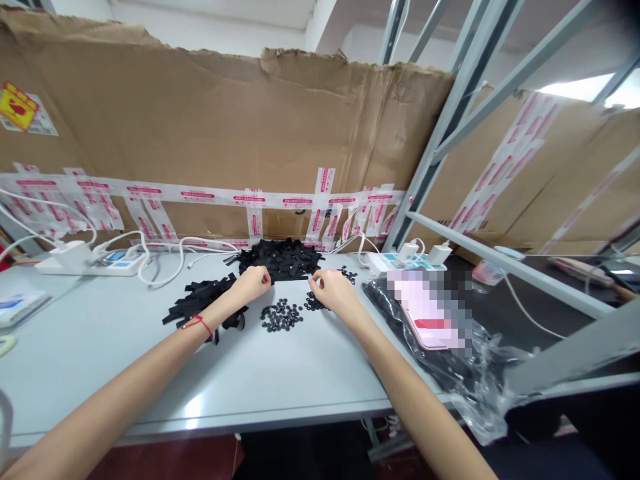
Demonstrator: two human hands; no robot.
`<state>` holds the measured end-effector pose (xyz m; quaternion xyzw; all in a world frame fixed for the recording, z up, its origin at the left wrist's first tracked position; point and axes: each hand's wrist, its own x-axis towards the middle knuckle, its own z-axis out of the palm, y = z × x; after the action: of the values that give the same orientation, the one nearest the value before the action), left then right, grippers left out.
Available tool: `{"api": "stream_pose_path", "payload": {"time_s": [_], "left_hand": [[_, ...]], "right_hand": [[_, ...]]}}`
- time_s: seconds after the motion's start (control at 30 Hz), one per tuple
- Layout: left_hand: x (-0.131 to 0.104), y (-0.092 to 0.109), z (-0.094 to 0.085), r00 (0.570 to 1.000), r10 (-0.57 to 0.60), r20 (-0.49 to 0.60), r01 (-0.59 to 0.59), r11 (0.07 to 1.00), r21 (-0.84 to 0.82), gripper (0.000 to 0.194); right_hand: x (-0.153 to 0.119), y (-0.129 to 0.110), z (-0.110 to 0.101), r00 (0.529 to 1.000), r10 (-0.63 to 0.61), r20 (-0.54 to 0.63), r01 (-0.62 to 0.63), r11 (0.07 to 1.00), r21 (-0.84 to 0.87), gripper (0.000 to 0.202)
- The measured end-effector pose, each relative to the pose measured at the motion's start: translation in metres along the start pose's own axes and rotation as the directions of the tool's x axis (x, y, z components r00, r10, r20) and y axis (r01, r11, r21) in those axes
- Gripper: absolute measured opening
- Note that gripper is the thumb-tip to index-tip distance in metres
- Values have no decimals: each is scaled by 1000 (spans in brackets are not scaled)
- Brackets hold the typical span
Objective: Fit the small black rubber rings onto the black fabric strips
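My left hand (pixel 254 283) is closed in a pinch at the front edge of a heap of black fabric strips (pixel 283 257). My right hand (pixel 331 288) pinches thumb and finger together just across from it. A straight, thin black edge shows between the two hands; whether they hold it or it lies on the heap I cannot tell. Under my left wrist spreads a second pile of black strips (pixel 193 303). Small round black snap-like pieces (pixel 281 315) lie on the table between my forearms. Another small cluster of black pieces (pixel 313 302) is partly covered by my right hand.
Power strips with white cables (pixel 90 260) run along the back left; another power strip (pixel 405 260) stands at the right. A pink phone (pixel 430 323) rests on a clear plastic bag (pixel 465 373). Metal shelf posts (pixel 440 133) rise at right, before a tall cardboard wall (pixel 225 120).
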<state>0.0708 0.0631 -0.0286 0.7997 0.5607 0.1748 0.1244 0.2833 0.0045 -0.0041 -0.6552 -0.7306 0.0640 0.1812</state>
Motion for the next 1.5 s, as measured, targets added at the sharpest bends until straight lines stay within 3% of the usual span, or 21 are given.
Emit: {"api": "stream_pose_path", "payload": {"time_s": [0.2, 0.43, 0.6, 0.73, 0.83, 0.93, 1.07, 1.17, 1.3, 1.4, 1.5], "left_hand": [[-9, -3, -12, 983, 153, -103, -152, 988, 10, 13], [-1, 3, 8, 992, 84, -95, -74, 992, 106, 11], [6, 2, -15, 976, 131, -172, -119, 990, 80, 12], [7, 9, -47, 933, 205, -295, -228, 973, -46, 10], [-4, 22, -63, 923, 231, -308, -308, 922, -233, 16], [-20, 35, -65, 923, 285, -260, -379, 792, -478, 22], [-36, 42, -53, 923, 331, -194, -374, 663, -649, 23], [-42, 39, -47, 925, 330, -186, -371, 687, -624, 19], [-44, 31, -43, 935, 323, -145, -350, 780, -519, 16], [-46, 29, -40, 944, 281, -174, -328, 862, -388, 19], [-48, 31, -35, 938, 293, -184, -340, 879, -336, 25]], "right_hand": [[-1, -2, 0, 999, -46, -23, 47, 999, 16, 22], [-1, -2, 2, 996, -92, -3, 92, 995, 26, 20], [-1, -2, 3, 994, -108, -34, 110, 993, 53, 20], [0, -1, 6, 984, -134, -119, 149, 979, 136, 19], [-1, -2, 5, 939, -245, -240, 310, 905, 290, 27], [-5, -7, 0, 903, -330, -276, 426, 777, 464, 46], [-10, -13, -9, 926, -353, -137, 349, 655, 670, 38], [-11, -15, -12, 939, -344, 2, 204, 560, 803, 28], [-7, -13, -9, 931, -363, 37, 154, 484, 861, 29], [-5, -12, -3, 930, -366, 40, 181, 547, 817, 31], [-6, -11, 2, 925, -379, 12, 253, 642, 724, 28]]}}
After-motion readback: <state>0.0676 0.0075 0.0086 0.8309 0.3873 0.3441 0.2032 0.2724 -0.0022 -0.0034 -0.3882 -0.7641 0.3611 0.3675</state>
